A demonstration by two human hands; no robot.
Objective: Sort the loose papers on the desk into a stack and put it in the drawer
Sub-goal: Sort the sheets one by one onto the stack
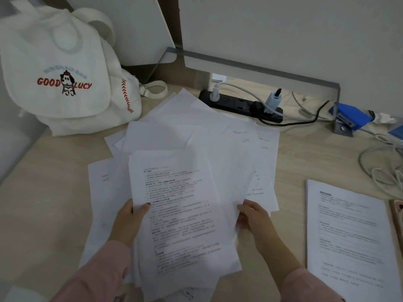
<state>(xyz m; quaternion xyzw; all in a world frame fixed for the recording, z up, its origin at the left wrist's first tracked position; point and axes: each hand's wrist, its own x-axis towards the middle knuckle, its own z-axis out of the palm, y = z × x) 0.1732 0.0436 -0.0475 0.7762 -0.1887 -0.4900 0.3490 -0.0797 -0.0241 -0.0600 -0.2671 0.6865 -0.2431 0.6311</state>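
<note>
I judge the sorting barely underway: my left hand (128, 219) and right hand (253, 216) each pinch a side of a small sheaf of papers (183, 214) above the counter (43, 203) middle. Loose sheets (174, 127) remain fanned toward the back edge; no drawer is visible.

- The left hand (128, 221) is bare, with no ring or watch showing.
- The right hand (254, 219) is bare too.
- Both forearms wear long pale pink sleeves (98, 273) of soft plain fabric, ending at the wrists.
</note>
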